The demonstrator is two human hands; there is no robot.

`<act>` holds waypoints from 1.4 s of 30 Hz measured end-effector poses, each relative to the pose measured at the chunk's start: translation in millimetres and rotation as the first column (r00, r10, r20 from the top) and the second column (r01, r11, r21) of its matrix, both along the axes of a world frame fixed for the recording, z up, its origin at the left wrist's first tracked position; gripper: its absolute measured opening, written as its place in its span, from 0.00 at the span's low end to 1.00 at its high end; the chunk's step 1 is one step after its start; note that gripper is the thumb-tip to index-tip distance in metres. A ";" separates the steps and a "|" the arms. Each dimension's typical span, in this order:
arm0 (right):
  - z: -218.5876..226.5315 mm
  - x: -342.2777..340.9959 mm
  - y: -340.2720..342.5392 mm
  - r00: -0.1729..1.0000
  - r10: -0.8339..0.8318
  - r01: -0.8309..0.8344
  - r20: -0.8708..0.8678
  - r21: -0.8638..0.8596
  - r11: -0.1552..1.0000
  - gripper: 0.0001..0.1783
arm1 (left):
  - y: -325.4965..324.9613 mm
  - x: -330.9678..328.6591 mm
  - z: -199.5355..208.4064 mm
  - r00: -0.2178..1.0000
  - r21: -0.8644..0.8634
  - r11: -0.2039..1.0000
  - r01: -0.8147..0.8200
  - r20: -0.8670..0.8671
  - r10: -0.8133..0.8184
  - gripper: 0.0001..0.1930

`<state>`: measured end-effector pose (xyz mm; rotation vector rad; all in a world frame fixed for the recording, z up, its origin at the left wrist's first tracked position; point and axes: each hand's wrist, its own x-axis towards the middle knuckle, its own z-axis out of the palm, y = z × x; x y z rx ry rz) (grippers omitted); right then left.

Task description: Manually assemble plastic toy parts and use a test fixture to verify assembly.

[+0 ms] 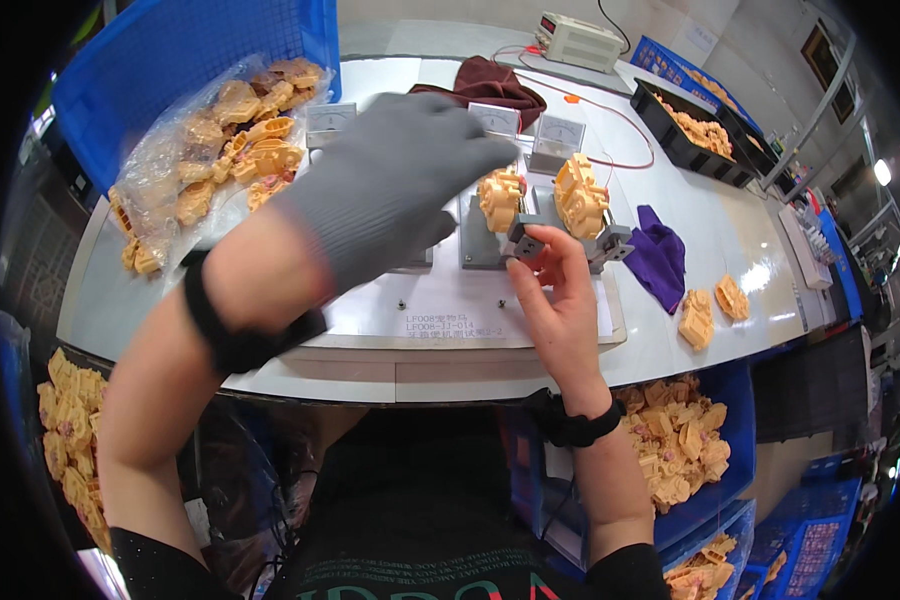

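Observation:
My left hand [400, 165], in a grey knitted glove, reaches over the test fixture beside a tan plastic housing [500, 198]. Its thumb stands apart from the fingers, and no held thing shows; part of the grip side is hidden and slightly blurred. The bare thumb and fingers of my right hand [560, 290] are closed on a small grey clamp block [523, 240] just in front of that housing. To the right, a second tan housing [580, 198] sits upright in the fixture behind another grey clamp [613, 243]. Small panel meters [558, 137] stand behind them.
At left, a tilted blue crate [195, 75] spills bagged tan housings [270, 150]. A purple cloth [658, 255] and two loose tan pieces [697, 320] lie at right. Behind are a maroon cloth [495, 90], a power supply [582, 42] and a black bin [685, 150].

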<state>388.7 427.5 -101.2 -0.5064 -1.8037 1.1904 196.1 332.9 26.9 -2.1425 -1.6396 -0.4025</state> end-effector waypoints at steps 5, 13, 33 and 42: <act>-7.3 -8.3 -8.7 0.991 0.069 -0.067 -0.118 0.020 0.998 0.10 | 69.2 6.4 -21.0 0.926 -0.315 0.935 -0.160 -0.376 0.032 0.10; -36.2 33.5 31.6 0.999 -0.005 0.010 -0.054 0.099 0.995 0.14 | 97.6 32.4 3.1 0.909 0.033 0.998 -0.053 -0.412 0.062 0.06; -20.2 17.0 18.1 0.998 0.055 -0.055 -0.001 0.068 0.996 0.18 | -487.0 -88.9 -54.6 -0.168 0.275 -0.214 -0.937 0.181 0.969 0.22; -12.3 -1.0 -2.8 0.990 0.137 -0.136 -0.022 0.034 0.990 0.23 | -530.9 -105.7 -33.9 -0.160 0.113 -0.158 -0.981 -0.009 0.987 0.22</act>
